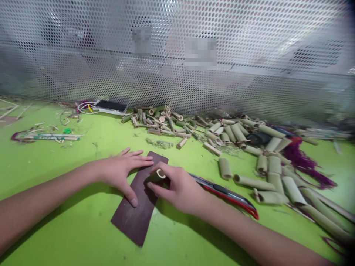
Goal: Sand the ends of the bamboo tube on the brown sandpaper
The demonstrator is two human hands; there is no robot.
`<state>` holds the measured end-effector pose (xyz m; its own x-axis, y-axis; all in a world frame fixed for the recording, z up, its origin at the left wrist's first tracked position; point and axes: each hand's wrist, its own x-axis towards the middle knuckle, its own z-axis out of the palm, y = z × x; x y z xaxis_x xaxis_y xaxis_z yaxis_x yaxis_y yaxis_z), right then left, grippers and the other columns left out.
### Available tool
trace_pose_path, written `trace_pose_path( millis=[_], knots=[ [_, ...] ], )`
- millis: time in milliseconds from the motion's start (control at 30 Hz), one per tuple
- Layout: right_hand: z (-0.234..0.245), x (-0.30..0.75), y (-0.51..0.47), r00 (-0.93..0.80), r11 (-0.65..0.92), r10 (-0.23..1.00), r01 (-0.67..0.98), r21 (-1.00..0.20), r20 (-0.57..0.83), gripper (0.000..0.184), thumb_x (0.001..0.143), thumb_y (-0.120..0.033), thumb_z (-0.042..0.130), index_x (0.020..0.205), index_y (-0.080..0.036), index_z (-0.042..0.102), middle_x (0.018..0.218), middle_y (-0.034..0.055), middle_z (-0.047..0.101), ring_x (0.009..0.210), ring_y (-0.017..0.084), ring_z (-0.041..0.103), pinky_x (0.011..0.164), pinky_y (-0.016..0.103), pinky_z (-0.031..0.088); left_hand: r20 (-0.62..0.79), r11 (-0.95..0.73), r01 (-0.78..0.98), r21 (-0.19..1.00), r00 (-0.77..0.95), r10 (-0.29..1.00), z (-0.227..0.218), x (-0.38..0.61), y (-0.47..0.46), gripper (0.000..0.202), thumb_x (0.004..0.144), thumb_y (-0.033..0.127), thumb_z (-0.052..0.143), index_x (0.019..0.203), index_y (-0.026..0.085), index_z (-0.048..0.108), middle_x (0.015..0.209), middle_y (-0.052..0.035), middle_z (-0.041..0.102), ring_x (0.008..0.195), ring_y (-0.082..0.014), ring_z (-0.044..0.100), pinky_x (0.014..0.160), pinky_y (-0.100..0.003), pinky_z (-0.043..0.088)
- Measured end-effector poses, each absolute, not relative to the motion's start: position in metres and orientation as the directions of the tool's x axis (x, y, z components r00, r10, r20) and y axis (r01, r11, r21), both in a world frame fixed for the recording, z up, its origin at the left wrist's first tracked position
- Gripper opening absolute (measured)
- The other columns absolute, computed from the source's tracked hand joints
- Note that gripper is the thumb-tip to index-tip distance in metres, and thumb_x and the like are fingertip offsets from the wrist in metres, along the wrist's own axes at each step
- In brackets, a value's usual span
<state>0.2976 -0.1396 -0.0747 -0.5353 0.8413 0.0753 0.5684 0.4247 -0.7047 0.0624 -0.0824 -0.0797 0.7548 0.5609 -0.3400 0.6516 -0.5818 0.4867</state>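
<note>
A dark brown sheet of sandpaper (136, 214) lies on the green table (83, 229). My left hand (122, 170) rests flat on its upper left part, fingers stretched out, thumb pressing the sheet. My right hand (177, 188) is closed round a short green bamboo tube (158, 176), holding one end of it against the sandpaper. A red and black utility knife (230, 195) lies on the table just behind my right wrist.
Several cut bamboo tubes (266, 166) are heaped along the back and right of the table. A phone (111, 106) with cables lies near the perforated metal wall (177, 55). Purple fibres (305, 160) and thin sticks (50, 136) lie scattered about.
</note>
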Motion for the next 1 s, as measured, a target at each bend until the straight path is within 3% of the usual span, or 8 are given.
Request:
trace_pose_path(
  millis=[100,267,433,533,700,833,933,1000],
  knots=[
    [-0.079,0.291,-0.138,-0.524,0.345,0.852,0.547,-0.763,0.011,0.018,0.090,-0.027,0.071,0.106,-0.019,0.068,0.082,-0.0008,0.070,0.068,0.014,0.061,0.061,0.026,0.045,-0.324,-0.590,0.641,0.490,0.763,0.560,-0.081,0.063,-0.083,0.124,0.065,0.069,0.083,0.164,0.036,0.015,0.173,-0.0023,0.007,0.159,-0.0374,-0.001,0.124,-0.065,-0.009],
    [-0.077,0.283,-0.146,-0.551,0.401,0.832,0.684,-0.610,-0.072,0.014,0.092,-0.029,0.069,0.098,-0.016,0.068,0.082,0.0025,0.071,0.065,0.015,0.059,0.058,0.027,0.042,-0.299,-0.589,0.635,0.500,0.765,0.570,-0.082,0.067,-0.085,0.122,0.065,0.068,0.083,0.163,0.033,0.021,0.172,-0.0042,0.015,0.159,-0.0367,0.001,0.124,-0.065,-0.010],
    [-0.070,0.285,-0.149,-0.496,0.370,0.865,0.733,-0.570,-0.077,0.021,0.095,-0.028,0.065,0.113,-0.019,0.065,0.099,0.0060,0.074,0.078,0.018,0.067,0.067,0.029,0.048,-0.308,-0.578,0.638,0.509,0.762,0.570,-0.082,0.069,-0.086,0.118,0.066,0.067,0.082,0.163,0.035,0.022,0.172,-0.0037,0.014,0.159,-0.0361,0.002,0.124,-0.065,-0.010],
    [-0.069,0.284,-0.150,-0.569,0.426,0.810,0.737,-0.524,-0.142,0.017,0.092,-0.033,0.068,0.101,-0.018,0.066,0.091,0.0056,0.074,0.070,0.019,0.066,0.062,0.029,0.046,-0.301,-0.593,0.632,0.499,0.768,0.565,-0.083,0.069,-0.085,0.118,0.067,0.068,0.082,0.163,0.036,0.021,0.172,-0.0042,0.015,0.159,-0.0364,0.003,0.124,-0.066,-0.010],
    [-0.067,0.284,-0.150,-0.448,0.360,0.888,0.817,-0.451,-0.102,0.020,0.097,-0.031,0.061,0.111,-0.018,0.064,0.098,0.0076,0.075,0.075,0.020,0.068,0.063,0.030,0.048,-0.320,-0.575,0.652,0.495,0.752,0.576,-0.084,0.068,-0.085,0.119,0.067,0.067,0.081,0.163,0.034,0.019,0.172,-0.0046,0.012,0.159,-0.0355,0.001,0.123,-0.066,-0.009],
    [-0.065,0.283,-0.152,-0.551,0.442,0.813,0.794,-0.418,-0.187,0.020,0.095,-0.038,0.061,0.099,-0.018,0.064,0.086,0.0066,0.074,0.067,0.021,0.066,0.057,0.031,0.046,-0.343,-0.565,0.662,0.492,0.744,0.573,-0.082,0.069,-0.086,0.120,0.066,0.067,0.083,0.163,0.035,0.019,0.172,-0.0036,0.011,0.159,-0.0356,0.000,0.123,-0.066,-0.012],
    [-0.064,0.282,-0.152,-0.439,0.364,0.888,0.854,-0.372,-0.139,0.019,0.099,-0.034,0.058,0.107,-0.018,0.064,0.092,0.0081,0.074,0.070,0.021,0.067,0.059,0.030,0.047,-0.344,-0.558,0.676,0.482,0.731,0.589,-0.080,0.069,-0.087,0.120,0.065,0.068,0.083,0.163,0.037,0.019,0.173,-0.0026,0.008,0.159,-0.0358,-0.002,0.123,-0.067,-0.010],
    [-0.064,0.281,-0.154,-0.457,0.387,0.880,0.848,-0.363,-0.129,0.020,0.098,-0.035,0.057,0.106,-0.019,0.064,0.092,0.0076,0.074,0.069,0.022,0.068,0.059,0.031,0.046,-0.354,-0.552,0.679,0.484,0.729,0.586,-0.079,0.069,-0.088,0.121,0.065,0.069,0.083,0.163,0.037,0.019,0.172,-0.0023,0.007,0.159,-0.0364,-0.003,0.123,-0.067,-0.009]
  ],
)
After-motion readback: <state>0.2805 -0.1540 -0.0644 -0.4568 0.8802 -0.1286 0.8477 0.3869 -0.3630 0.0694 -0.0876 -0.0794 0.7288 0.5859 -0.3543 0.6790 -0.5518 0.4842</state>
